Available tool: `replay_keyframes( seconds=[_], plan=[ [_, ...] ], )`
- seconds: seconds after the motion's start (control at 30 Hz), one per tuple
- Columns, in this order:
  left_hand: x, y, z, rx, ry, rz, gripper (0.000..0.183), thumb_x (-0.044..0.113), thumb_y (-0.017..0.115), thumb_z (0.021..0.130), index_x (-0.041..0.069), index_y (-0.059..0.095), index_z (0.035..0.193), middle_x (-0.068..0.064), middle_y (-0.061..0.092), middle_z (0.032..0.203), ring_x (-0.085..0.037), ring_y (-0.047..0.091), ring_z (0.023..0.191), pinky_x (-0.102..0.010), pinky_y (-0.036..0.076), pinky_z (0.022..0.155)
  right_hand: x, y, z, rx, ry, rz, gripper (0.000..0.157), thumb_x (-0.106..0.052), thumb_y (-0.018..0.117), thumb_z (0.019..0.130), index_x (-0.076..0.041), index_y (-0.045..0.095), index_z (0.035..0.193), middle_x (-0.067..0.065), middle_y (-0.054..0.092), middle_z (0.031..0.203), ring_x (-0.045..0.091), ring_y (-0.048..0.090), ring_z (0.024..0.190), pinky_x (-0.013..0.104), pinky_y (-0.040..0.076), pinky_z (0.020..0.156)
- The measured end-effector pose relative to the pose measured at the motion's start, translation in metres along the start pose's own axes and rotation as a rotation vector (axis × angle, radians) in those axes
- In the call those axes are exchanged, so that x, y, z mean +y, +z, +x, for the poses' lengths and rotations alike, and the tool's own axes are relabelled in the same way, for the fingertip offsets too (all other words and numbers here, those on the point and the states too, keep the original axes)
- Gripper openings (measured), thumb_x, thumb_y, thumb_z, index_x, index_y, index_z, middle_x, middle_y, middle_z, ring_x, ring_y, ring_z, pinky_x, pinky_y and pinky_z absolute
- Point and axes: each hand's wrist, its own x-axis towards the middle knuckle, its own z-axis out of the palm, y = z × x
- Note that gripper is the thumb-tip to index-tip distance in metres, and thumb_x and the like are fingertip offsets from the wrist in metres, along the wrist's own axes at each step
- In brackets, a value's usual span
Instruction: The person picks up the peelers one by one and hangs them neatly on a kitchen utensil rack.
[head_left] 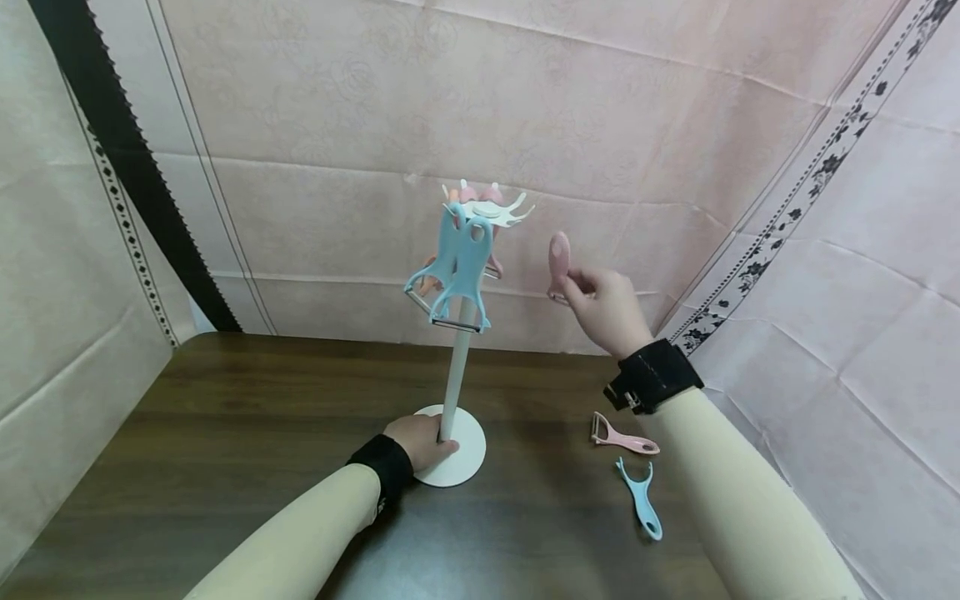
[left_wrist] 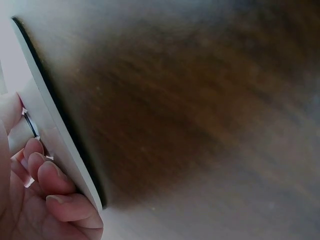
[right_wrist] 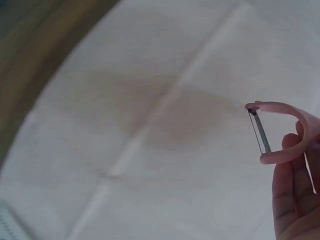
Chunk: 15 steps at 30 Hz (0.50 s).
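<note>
A white stand with a round base and a hooked top rises from the table. My left hand grips its pole low down; the left wrist view shows curled fingers close over the base. Two light blue peelers hang at the front of the hooks, with pink and orange ones partly hidden behind. To the right of the hooks, my right hand pinches a pink peeler, handle up and blade down. Its metal blade and forked head show in the right wrist view.
On the table, below the right forearm, lie another pink peeler and a light blue peeler. Pale patterned cloth stands behind the table and along both sides. A black strip crosses the cloth at the left.
</note>
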Motion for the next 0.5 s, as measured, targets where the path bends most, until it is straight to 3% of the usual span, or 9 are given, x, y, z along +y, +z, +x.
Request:
replay_keyframes(
  seconds=[0.27,0.5],
  plan=[
    [0.002,-0.003,-0.003,-0.004,-0.005,0.006,0.04,0.038,0.063,0.088,0.007,0.065,0.113,-0.009,0.074,0.098,-0.021,0.064,0.084,-0.045,0.053,0.08,-0.053,-0.012,0.021,0.118,-0.08,0.029,0.026,-0.027,0.056,0.094,-0.007,0.072,0.099,0.008,0.074,0.085,0.009,0.061,0.073,0.033,0.05,0.065],
    [0.0,0.0,-0.001,0.009,0.013,0.017,0.038,0.038,0.063,0.088,0.008,0.066,0.111,-0.008,0.074,0.095,-0.021,0.064,0.083,-0.044,0.054,0.077,-0.072,-0.013,0.022,0.147,-0.12,0.046,0.022,-0.025,0.056,0.094,-0.011,0.073,0.096,0.004,0.074,0.083,0.005,0.06,0.073,0.027,0.044,0.059]
  ],
)
